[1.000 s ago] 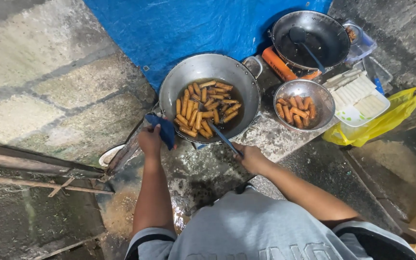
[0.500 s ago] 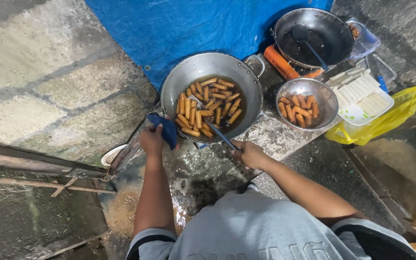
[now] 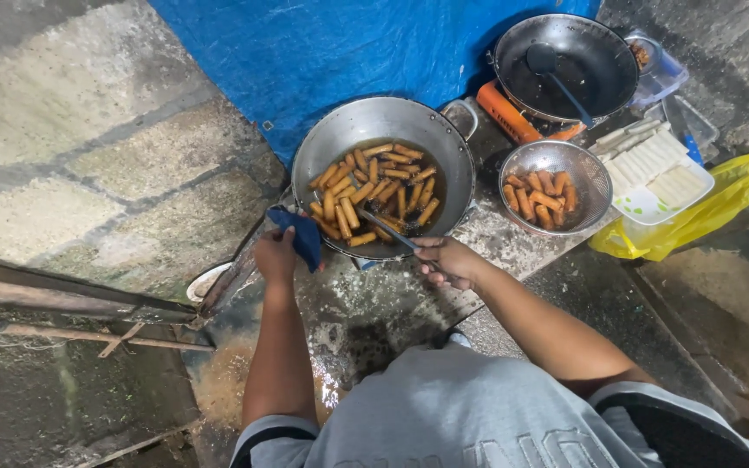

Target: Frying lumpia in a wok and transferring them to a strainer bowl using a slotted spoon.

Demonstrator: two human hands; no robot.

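Fried rolls fill the wok just ahead of both hands; left hand grips its rim through a blue cloth, right hand clasps a utensil dipped among them.

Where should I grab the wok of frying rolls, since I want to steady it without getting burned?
Take the wok by its near-left rim handle, coming from the left, with a cloth between hand and metal. The left hand has its grip there now. The far handle lies across the hot oil and rolls, so reaching it looks riskier.
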